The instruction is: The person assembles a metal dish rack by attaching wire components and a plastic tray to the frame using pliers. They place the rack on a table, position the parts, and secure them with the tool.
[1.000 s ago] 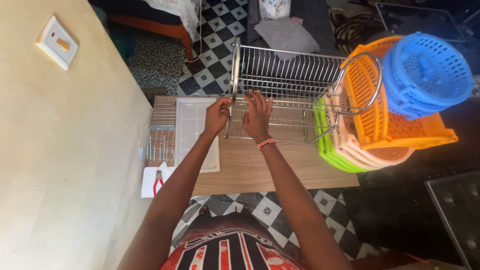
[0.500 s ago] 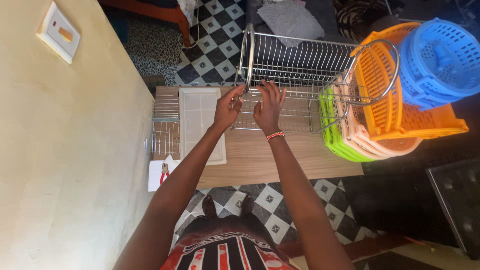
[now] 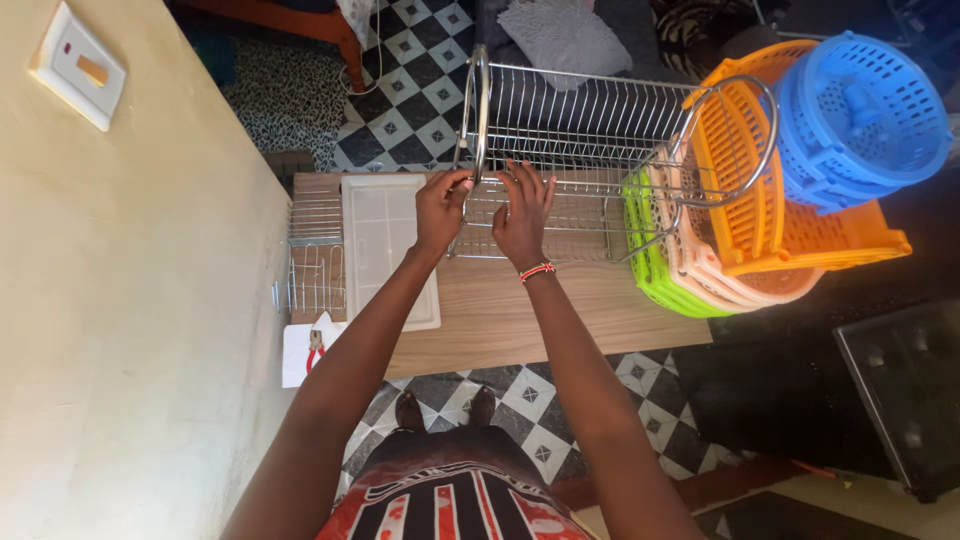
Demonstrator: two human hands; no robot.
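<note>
Chrome wire dish rack point(image 3: 580, 150) stood on the wooden tabletop point(image 3: 540, 320) beside a white tray point(image 3: 385, 240), your left hand point(image 3: 440, 208) closed around its end frame and your right hand point(image 3: 523, 215) spread open against the wires, apparently steadying it.

A chrome wire dish rack point(image 3: 590, 150) stands upright on the wooden table point(image 3: 520, 320), upper centre of frame.
</note>
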